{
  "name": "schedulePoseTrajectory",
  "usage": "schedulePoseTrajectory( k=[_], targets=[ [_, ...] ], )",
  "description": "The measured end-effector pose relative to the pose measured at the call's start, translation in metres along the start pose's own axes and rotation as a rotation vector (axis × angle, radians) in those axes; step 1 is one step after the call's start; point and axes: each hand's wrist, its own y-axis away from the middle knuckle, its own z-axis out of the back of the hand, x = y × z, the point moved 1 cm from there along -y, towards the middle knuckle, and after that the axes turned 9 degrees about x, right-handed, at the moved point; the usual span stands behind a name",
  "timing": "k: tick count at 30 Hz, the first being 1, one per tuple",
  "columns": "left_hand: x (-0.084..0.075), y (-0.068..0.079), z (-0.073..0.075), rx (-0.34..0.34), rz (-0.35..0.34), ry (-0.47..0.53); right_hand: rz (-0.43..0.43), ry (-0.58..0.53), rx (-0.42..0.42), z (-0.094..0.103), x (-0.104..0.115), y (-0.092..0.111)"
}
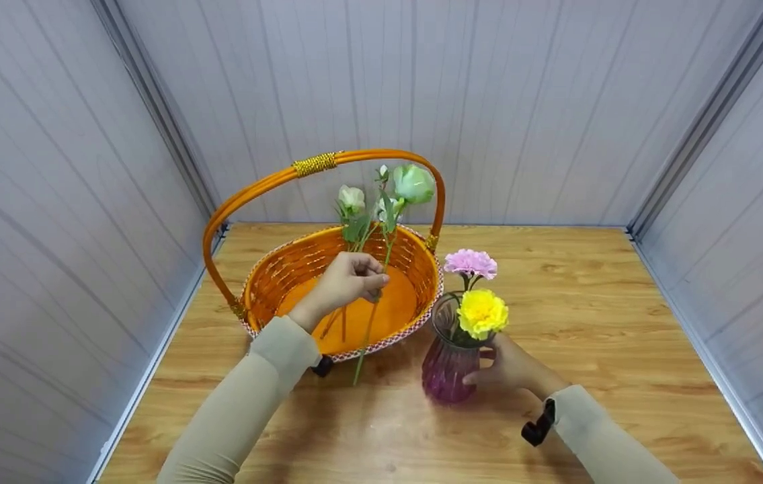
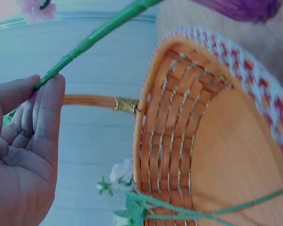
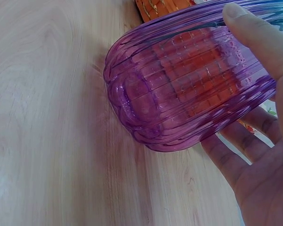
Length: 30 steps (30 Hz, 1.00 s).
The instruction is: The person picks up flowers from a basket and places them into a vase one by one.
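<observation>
My left hand [image 1: 352,279] pinches the green stem [image 2: 89,40] of a pale green rose [image 1: 415,183] between thumb and fingertips, over the orange woven basket [image 1: 267,275]. The bloom is up near the basket handle, and the stem's lower end passes in front of the rim. White flowers [image 1: 352,199] with leafy stems lean inside the basket. To the basket's right, my right hand [image 1: 509,363] grips a ribbed glass vase [image 1: 447,373], purple toward its base, thumb on one side and fingers on the other. A pink carnation [image 1: 471,263] and a yellow carnation [image 1: 483,313] stand in the vase.
An arched orange handle [image 1: 253,191] with gold binding spans the basket. Pale panel walls [image 1: 522,114] enclose the wooden table [image 1: 596,302] at the back and both sides.
</observation>
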Motion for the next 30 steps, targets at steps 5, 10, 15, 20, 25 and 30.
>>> schedulePoseTrajectory(
  k=[5,10,15,20,25,30],
  targets=[
    [-0.009,0.0,-0.012,0.019,-0.053,0.049,0.007,0.006,-0.002,0.0,0.002,0.0],
    [-0.019,0.002,-0.021,0.007,-0.128,0.141,0.0,0.01,-0.012,0.0,0.002,0.001],
    [-0.024,0.004,-0.026,-0.026,-0.212,0.274,0.005,0.019,-0.031,-0.002,0.003,0.001],
    [-0.027,0.006,-0.03,-0.1,-0.293,0.382,0.009,0.028,-0.038,-0.002,0.001,0.001],
    [-0.031,0.008,-0.034,-0.184,-0.387,0.44,0.008,0.029,-0.035,-0.002,0.002,0.001],
    [-0.034,0.007,-0.036,-0.283,-0.447,0.466,0.015,0.024,-0.031,-0.002,0.002,0.001]
  ],
)
